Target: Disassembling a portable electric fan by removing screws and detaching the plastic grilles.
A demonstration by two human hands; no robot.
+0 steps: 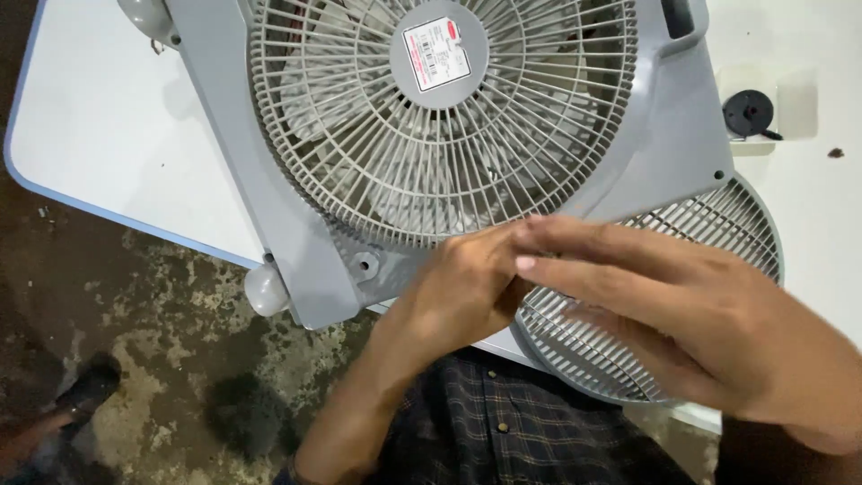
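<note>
A white table (pixel 108 117) with a blue edge fills the upper half of the frame, and on it lies a grey box fan (pixel 314 224) face up, its round grille (pixel 440 135) and the pale blades behind it taking up the top centre. A second, loose round grille (pixel 718 224) pokes out from under the fan's lower right corner, at centre right. Over that corner a person's two hands meet: the left hand (pixel 462 287), fingers curled, rests on the fan's lower edge, while the right hand (pixel 682 305) reaches across from the right with fingers stretched out flat, fingertips touching the left. Whether anything small is pinched between them cannot be told. By the look of it, the work is at the fan's lower frame beside a screw boss (pixel 365 266); any next move would call for a fine, steady grip there. A small black knob (pixel 748 112) sits at upper right.
</note>
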